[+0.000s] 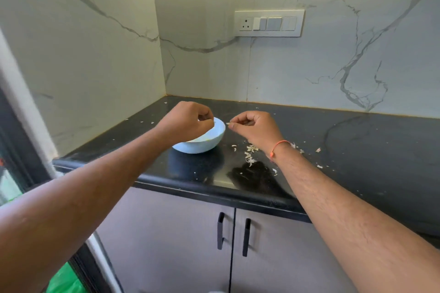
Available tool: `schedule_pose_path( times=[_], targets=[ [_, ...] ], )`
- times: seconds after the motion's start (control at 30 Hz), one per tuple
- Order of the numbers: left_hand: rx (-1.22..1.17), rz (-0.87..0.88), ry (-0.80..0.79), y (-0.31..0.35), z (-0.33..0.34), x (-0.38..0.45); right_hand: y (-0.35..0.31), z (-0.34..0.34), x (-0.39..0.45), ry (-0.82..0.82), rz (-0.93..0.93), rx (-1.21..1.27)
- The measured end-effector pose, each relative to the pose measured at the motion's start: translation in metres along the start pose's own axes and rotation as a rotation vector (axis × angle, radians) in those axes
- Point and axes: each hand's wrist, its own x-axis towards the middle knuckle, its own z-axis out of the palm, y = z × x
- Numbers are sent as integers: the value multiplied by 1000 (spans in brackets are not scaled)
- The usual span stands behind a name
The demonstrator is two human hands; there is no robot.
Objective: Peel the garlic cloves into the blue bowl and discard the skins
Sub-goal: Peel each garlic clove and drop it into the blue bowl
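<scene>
left grip (188, 119) curled over blue bowl (200, 143), contents unclear | right grip (252, 126) pinches skin (228, 123)

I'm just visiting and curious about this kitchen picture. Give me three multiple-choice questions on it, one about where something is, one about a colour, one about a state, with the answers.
1. Where do most of the loose garlic skins lie?
A. on the counter right of the blue bowl
B. inside the wall socket
C. on the cupboard handles

2. What colour is the thread on the right wrist?
A. green
B. orange
C. black

3. How is the right hand shaped?
A. flat on the counter
B. fingers curled, pinching a small pale piece
C. gripping a knife

Answers:
1. A, the flakes are scattered on the black counter beside the blue bowl.
2. B, the orange thread circles the wrist.
3. B, a pale scrap sticks out from its fingertips.
</scene>
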Motion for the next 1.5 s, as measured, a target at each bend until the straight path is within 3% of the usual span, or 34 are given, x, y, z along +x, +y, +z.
schedule_pose_path(
  times=[0.27,0.5,0.73,0.8,1.1,1.5],
  targets=[
    [61,-48,3,-25,-17,-16,-29,30,17,-94,-98,-330],
    [22,130,106,21,6,-1,-14,-24,6,-87,-21,-437],
    [62,281,-110,74,71,32,23,-87,-4,-196,159,-796],
    [75,290,-144,78,88,39,30,-93,-4,-224,168,-814],
    [-115,259,7,57,146,60,50,-90,19,-277,48,-838],
    [-248,205,4,46,159,76,84,-89,31,-199,-25,-803]
  ],
)
